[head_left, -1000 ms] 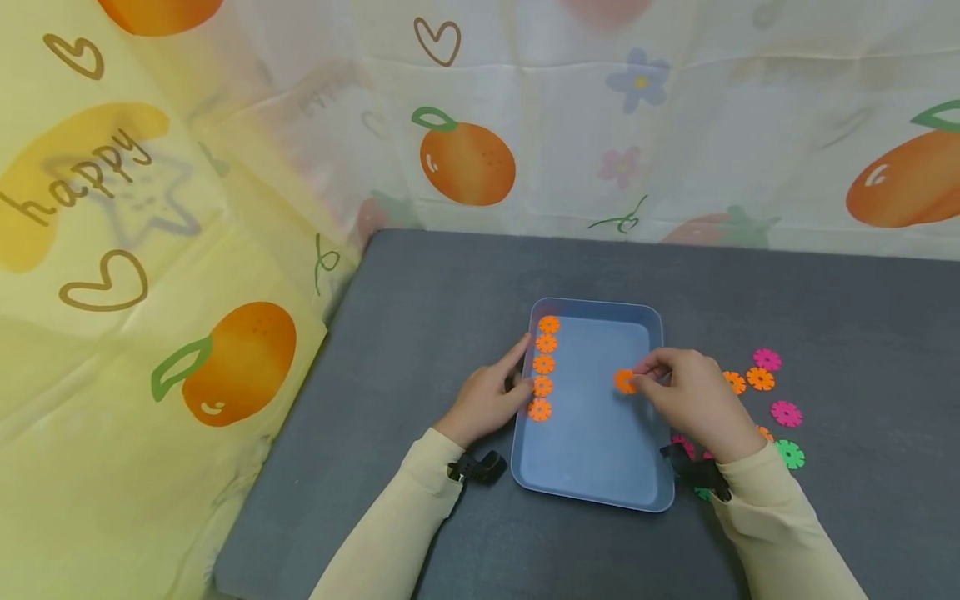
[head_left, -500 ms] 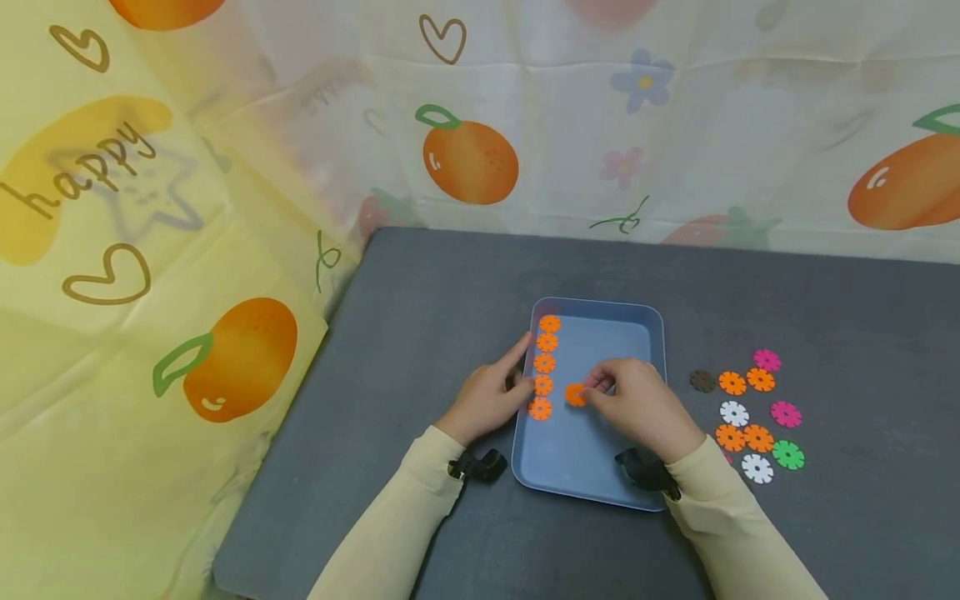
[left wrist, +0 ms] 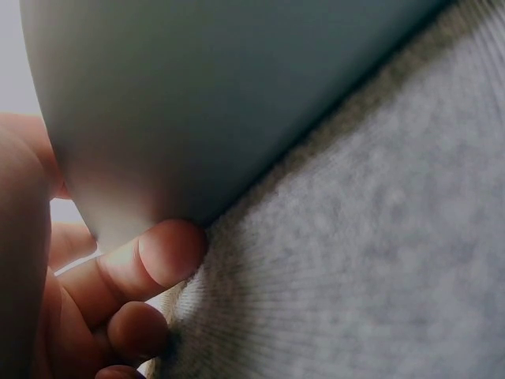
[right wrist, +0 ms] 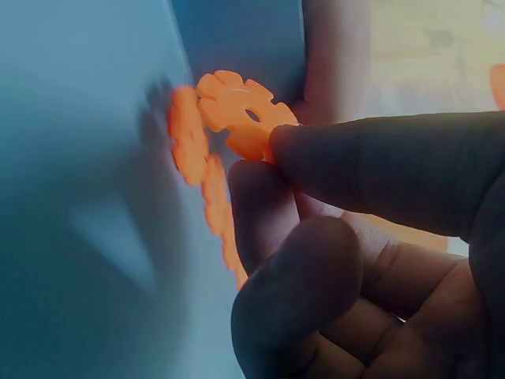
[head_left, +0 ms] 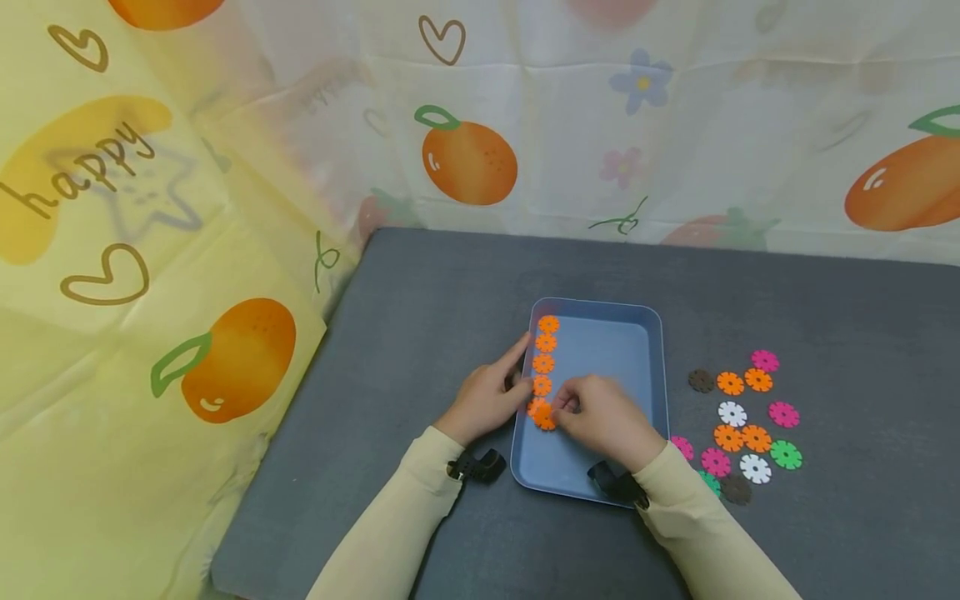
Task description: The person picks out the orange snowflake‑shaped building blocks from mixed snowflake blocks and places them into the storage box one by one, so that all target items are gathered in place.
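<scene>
Fingertips (right wrist: 355,170) of my right hand (head_left: 603,421) pinch an orange disc (right wrist: 241,114), held just at the near end of the orange row (head_left: 543,363) along the tray's (head_left: 600,479) left wall. My left hand (head_left: 487,398) rests against that wall from outside, fingers relaxed and touching it. As I judge it, five discs lie placed and this one is not yet let go. Loose discs (head_left: 738,417) (orange, pink, white, green, dark) wait on the mat (head_left: 450,283) to the right, four orange among them.
</scene>
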Action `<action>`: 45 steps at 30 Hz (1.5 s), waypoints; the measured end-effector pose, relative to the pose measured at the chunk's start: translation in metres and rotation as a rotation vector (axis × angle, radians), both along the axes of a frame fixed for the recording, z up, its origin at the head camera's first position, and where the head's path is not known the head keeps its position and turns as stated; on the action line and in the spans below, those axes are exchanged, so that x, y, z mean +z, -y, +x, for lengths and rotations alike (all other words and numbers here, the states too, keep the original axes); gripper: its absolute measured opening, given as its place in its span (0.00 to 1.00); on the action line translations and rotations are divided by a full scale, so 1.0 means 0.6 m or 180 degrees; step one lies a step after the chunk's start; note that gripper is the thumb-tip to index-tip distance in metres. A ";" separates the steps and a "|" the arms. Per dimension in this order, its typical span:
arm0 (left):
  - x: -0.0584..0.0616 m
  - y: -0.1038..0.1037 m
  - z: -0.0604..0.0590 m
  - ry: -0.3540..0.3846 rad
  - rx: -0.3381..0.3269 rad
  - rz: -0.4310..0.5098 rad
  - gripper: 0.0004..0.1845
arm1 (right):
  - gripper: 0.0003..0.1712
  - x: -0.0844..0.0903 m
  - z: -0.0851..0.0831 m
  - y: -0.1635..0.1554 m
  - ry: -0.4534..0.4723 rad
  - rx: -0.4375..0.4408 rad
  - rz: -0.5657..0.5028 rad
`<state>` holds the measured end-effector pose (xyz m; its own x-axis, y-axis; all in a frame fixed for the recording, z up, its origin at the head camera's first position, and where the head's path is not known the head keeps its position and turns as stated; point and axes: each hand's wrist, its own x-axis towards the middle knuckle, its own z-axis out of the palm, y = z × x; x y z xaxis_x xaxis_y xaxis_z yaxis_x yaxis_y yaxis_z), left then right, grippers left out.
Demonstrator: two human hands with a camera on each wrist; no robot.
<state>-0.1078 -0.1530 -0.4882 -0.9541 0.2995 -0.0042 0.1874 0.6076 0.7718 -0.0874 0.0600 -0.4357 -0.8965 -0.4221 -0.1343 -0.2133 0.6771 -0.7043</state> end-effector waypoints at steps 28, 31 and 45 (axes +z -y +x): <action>0.004 -0.002 0.000 -0.0058 0.0028 -0.0042 0.38 | 0.11 -0.029 0.002 0.021 0.0164 0.0181 0.0102; 0.003 -0.002 0.000 -0.0099 0.0033 -0.0055 0.37 | 0.12 -0.029 0.002 0.022 0.0130 0.0183 0.0133; 0.002 -0.002 0.000 -0.0068 0.0038 -0.0058 0.37 | 0.20 -0.025 0.006 0.025 0.0096 0.0154 0.0234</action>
